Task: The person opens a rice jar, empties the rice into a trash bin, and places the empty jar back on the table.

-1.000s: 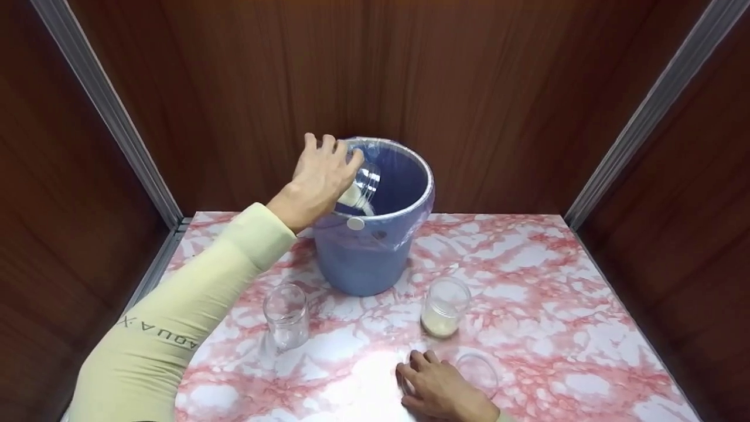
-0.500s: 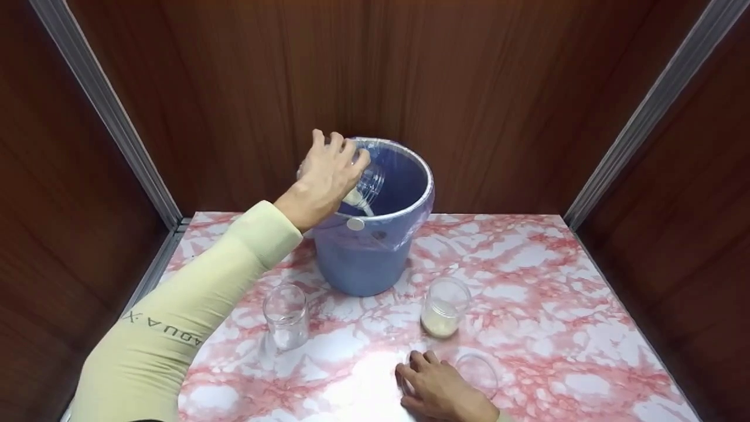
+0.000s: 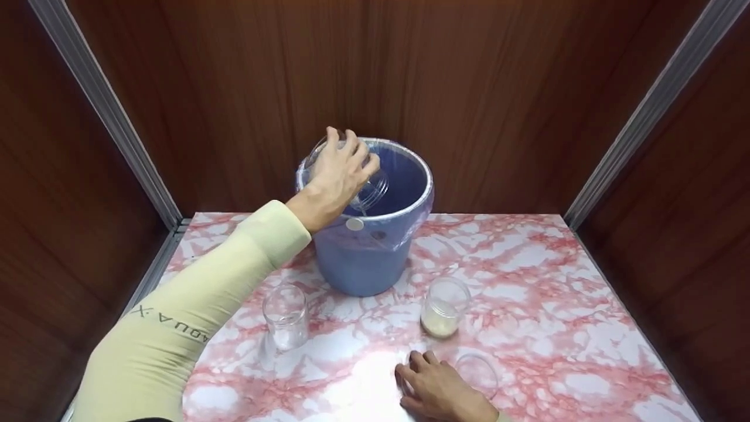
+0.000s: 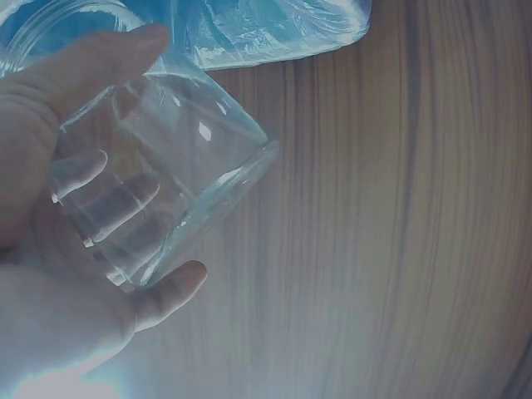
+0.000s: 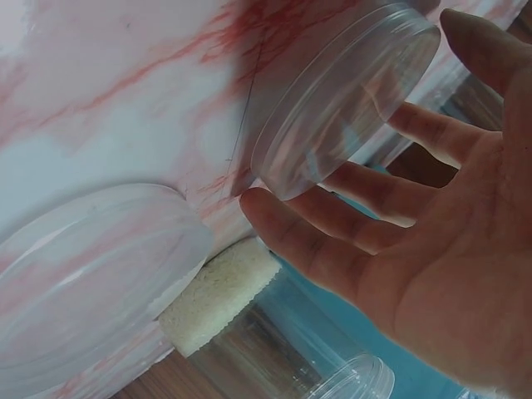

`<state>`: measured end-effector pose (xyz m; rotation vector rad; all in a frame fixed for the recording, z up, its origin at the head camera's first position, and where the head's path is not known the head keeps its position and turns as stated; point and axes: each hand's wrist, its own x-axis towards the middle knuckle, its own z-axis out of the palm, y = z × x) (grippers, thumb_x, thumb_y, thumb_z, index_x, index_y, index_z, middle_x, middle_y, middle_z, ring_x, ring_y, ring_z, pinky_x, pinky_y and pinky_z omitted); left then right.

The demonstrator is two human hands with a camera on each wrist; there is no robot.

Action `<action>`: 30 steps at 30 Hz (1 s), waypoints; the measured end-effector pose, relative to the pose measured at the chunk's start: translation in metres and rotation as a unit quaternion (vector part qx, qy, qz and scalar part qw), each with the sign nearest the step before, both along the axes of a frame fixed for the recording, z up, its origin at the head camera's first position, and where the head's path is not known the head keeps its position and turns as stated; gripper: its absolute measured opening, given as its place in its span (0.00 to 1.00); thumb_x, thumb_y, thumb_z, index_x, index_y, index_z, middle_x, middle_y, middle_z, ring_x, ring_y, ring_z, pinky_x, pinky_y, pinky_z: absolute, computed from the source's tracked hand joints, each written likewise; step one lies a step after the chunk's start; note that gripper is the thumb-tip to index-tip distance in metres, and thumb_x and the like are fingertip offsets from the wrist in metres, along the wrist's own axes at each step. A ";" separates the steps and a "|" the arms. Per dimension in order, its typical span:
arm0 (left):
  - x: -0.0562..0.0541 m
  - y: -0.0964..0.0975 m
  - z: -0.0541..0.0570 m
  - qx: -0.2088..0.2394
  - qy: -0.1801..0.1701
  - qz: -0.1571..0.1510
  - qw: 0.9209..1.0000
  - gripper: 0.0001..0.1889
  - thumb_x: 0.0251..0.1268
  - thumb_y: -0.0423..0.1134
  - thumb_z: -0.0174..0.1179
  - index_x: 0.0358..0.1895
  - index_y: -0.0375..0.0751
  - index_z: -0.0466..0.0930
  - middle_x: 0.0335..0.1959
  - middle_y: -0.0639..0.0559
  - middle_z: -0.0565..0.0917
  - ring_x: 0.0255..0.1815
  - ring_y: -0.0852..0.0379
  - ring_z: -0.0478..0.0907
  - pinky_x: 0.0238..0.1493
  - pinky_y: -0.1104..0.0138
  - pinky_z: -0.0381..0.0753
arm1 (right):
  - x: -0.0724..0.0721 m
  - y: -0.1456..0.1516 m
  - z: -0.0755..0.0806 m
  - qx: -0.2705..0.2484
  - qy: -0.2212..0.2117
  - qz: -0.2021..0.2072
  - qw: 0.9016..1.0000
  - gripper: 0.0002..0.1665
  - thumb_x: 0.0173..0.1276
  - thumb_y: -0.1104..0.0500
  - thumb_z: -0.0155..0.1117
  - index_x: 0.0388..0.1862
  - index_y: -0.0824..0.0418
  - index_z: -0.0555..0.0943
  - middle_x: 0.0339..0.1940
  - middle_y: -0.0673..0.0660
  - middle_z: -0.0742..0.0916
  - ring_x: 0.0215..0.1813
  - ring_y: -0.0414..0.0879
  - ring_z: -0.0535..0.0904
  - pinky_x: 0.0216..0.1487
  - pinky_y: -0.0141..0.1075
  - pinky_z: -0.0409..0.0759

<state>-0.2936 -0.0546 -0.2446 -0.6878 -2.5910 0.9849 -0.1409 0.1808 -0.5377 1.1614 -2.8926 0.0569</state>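
Note:
Over the blue bucket (image 3: 363, 264), which has a clear plastic liner, my left hand (image 3: 340, 176) grips a clear jar (image 4: 187, 158). The jar is tilted with its mouth down into the bucket, and a little whitish stuff shows near its mouth. In the left wrist view its walls look bare, fingers spread round it. My right hand (image 3: 436, 384) lies on the table with fingers and thumb curled round the rim of a clear round lid (image 5: 345, 108). Beyond that hand stands a clear jar with a pale grainy layer (image 3: 440, 319) at its bottom.
A second clear lid (image 3: 477, 372) lies flat to the right of my right hand. At the left, under my left forearm, stands an open clear jar (image 3: 287, 319). Brown wood-grain panels (image 3: 469, 105) enclose the marbled table (image 3: 527, 293) at the back and sides.
My left hand has moved slightly right and tipped the jar further over the bucket. The whitish stuff in the jar has dwindled. The right hand has stayed in place.

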 end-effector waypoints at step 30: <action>-0.004 0.021 -0.013 -0.116 0.013 -0.021 0.993 0.36 0.71 0.54 0.50 0.76 0.49 0.50 0.77 0.39 0.56 0.77 0.35 0.51 0.72 0.39 0.54 | -0.001 -0.001 -0.003 -0.012 0.002 -0.005 1.000 0.22 0.61 0.41 0.63 0.50 0.50 0.77 0.45 0.54 0.80 0.41 0.48 0.74 0.28 0.35 0.71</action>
